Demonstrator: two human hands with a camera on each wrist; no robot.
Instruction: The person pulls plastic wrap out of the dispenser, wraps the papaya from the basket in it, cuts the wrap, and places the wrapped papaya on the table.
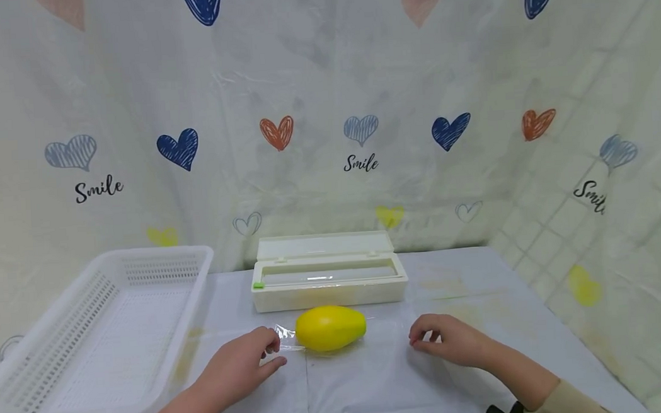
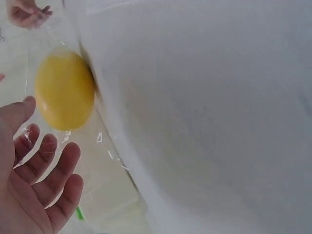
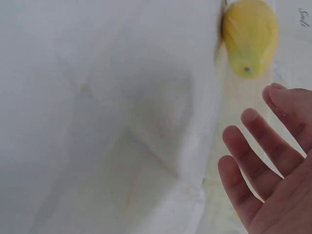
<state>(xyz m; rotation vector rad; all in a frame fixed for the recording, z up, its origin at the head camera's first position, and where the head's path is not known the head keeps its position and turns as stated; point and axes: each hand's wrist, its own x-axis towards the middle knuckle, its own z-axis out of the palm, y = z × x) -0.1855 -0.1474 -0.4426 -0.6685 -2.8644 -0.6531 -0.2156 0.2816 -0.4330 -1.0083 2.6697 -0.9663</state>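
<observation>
A yellow papaya [image 1: 330, 328] lies on its side on the white-covered table, with clear plastic film [image 1: 289, 339] around it and sticking out to its left. My left hand [image 1: 242, 367] is beside that film, thumb apart from the loosely bent fingers. In the left wrist view, shiny film [image 2: 28, 132] lies against the index finger. To the right of the papaya, my right hand [image 1: 451, 339] hovers apart from it, fingers loosely bent and thumb near the index finger. The papaya's greenish tip [image 3: 247, 69] points toward this hand in the right wrist view.
Right behind the papaya stands a white film dispenser box [image 1: 330, 295], its lid [image 1: 324, 245] raised and a green piece [image 1: 258, 285] at its left end. A large white plastic basket [image 1: 169, 361] takes up the left side. A heart-printed curtain [image 1: 318, 194] hangs behind.
</observation>
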